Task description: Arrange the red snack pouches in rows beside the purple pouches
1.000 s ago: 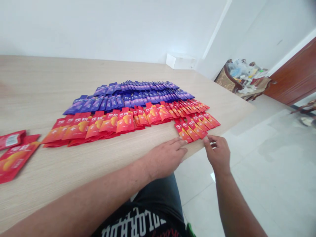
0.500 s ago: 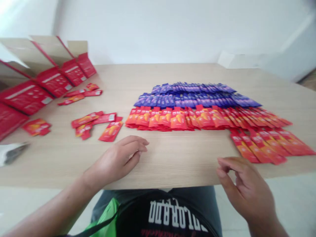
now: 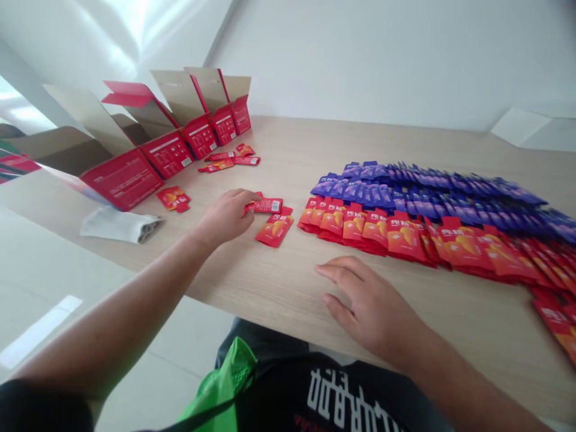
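Note:
My left hand point(image 3: 229, 217) is over a small group of red sachets at the middle left. Its fingers bend down around a red sachet point(image 3: 248, 209), mostly hidden beneath the hand. Just right of the fingertips lies a red sachet with a barcode point(image 3: 271, 206), and below that a red-orange sachet with its printed front up point(image 3: 275, 228). My right hand point(image 3: 366, 300) hovers near the table's front edge, thumb and fingers apart, holding nothing. Beyond it lies a long overlapping row of red-orange sachets point(image 3: 377, 227).
Rows of purple-blue sachets point(image 3: 369, 193) lie behind the red row. Open red boxes point(image 3: 123, 180) line the left side. Several loose red sachets point(image 3: 220, 165) and another small group point(image 3: 173, 198) lie near them. A folded grey-white cloth point(image 3: 119, 225) rests at the left edge of the table point(image 3: 288, 288).
The view has turned left. My left hand has moved left onto the group of red sachets. My right hand has moved left, away from the sachets at the right end, and its fingers have spread.

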`<control>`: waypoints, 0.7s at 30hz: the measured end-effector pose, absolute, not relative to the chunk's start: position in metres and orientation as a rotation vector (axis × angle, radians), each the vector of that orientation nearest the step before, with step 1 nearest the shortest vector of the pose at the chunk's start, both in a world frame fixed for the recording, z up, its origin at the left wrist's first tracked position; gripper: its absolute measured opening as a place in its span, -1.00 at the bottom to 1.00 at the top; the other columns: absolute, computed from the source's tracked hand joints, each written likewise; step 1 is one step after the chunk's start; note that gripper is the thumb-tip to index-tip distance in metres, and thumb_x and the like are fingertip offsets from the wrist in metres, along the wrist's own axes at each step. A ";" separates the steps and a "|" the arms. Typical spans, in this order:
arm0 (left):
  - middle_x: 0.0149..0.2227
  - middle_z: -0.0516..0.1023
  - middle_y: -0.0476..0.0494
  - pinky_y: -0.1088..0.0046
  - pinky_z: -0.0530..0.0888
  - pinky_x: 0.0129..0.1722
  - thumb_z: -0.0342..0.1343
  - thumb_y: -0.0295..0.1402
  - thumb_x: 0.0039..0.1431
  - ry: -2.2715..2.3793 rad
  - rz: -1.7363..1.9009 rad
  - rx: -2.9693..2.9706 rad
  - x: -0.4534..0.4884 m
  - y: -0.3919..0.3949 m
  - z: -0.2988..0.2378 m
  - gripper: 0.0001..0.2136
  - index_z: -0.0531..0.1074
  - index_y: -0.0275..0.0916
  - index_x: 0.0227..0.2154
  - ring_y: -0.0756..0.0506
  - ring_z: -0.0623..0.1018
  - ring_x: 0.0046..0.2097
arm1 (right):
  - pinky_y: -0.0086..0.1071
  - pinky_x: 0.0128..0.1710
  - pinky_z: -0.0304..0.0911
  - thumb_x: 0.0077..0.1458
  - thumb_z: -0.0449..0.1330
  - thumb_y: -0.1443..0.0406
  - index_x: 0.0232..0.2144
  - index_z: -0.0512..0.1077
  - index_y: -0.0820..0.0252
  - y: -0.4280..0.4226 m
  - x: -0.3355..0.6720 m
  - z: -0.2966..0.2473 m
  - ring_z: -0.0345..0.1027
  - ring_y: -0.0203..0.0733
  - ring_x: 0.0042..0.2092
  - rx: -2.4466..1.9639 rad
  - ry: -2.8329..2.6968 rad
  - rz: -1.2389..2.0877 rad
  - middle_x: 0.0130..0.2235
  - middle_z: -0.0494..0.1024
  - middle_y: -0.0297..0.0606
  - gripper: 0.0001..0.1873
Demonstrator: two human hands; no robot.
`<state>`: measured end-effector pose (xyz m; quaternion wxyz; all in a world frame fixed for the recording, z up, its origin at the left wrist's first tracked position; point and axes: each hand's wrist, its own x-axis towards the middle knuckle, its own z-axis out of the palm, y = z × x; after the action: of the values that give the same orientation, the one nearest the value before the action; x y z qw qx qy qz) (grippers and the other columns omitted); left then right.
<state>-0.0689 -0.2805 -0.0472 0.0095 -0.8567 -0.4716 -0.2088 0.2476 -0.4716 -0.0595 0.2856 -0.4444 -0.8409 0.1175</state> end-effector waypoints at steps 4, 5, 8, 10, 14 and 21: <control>0.33 0.47 -0.28 0.27 0.33 0.37 0.11 -0.43 0.13 -1.323 -0.114 -2.813 -0.058 -0.222 -0.049 -0.29 0.30 -0.26 0.41 -0.25 0.44 0.36 | -0.03 0.28 0.37 0.34 0.19 0.35 0.27 0.43 0.21 -0.428 0.197 -0.061 0.38 0.04 0.20 -1.197 -2.411 0.292 0.19 0.51 -0.05 -0.52; 0.33 0.47 -0.30 0.26 0.37 0.34 0.15 -0.39 0.11 -1.314 0.019 -2.823 -0.054 -0.212 -0.050 -0.22 0.24 -0.24 0.45 -0.27 0.46 0.34 | -0.01 0.28 0.35 0.34 0.20 0.33 0.29 0.43 0.21 -0.415 0.184 -0.063 0.35 0.07 0.22 -1.222 -2.454 0.229 0.22 0.50 -0.03 -0.51; 0.26 0.53 -0.30 0.24 0.47 0.18 0.22 -0.30 0.09 -1.328 0.259 -2.819 -0.044 -0.194 -0.051 -0.16 0.19 -0.11 0.48 -0.31 0.56 0.21 | 0.00 0.27 0.32 0.36 0.21 0.26 0.32 0.42 0.17 -0.379 0.151 -0.069 0.26 0.15 0.28 -1.295 -2.540 0.043 0.32 0.43 0.00 -0.49; 0.22 0.55 -0.27 0.25 0.49 0.11 0.24 -0.25 0.11 -1.302 0.275 -2.812 -0.041 -0.192 -0.052 -0.23 0.27 -0.04 0.43 -0.31 0.60 0.15 | 0.06 0.25 0.30 0.38 0.21 0.18 0.36 0.39 0.07 -0.361 0.134 -0.073 0.21 0.18 0.31 -1.344 -2.578 -0.001 0.40 0.35 -0.04 -0.45; 0.14 0.58 -0.28 0.25 0.47 0.11 0.19 -0.28 0.20 -1.209 0.161 -2.774 -0.039 -0.198 -0.055 -0.41 0.41 -0.10 0.32 -0.29 0.62 0.10 | 0.18 0.23 0.24 0.41 0.14 0.11 0.30 0.44 -0.04 -0.348 0.113 -0.077 0.21 0.22 0.30 -1.427 -2.609 -0.016 0.38 0.38 -0.10 -0.53; 0.04 0.65 -0.21 0.34 0.45 0.13 0.00 -0.39 0.40 -1.318 -0.091 -2.757 -0.027 -0.200 -0.067 -0.66 0.54 -0.18 0.13 -0.20 0.62 0.12 | 0.04 0.15 0.31 0.39 0.17 0.21 0.05 0.54 0.12 -0.381 0.118 -0.067 0.27 0.15 0.22 -1.268 -2.714 0.100 0.21 0.54 -0.10 -0.72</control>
<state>-0.0273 -0.1999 -0.0674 0.0423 -0.9009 -0.4309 -0.0297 0.1184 -0.3811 -0.0669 0.0722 -0.4220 -0.9031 0.0333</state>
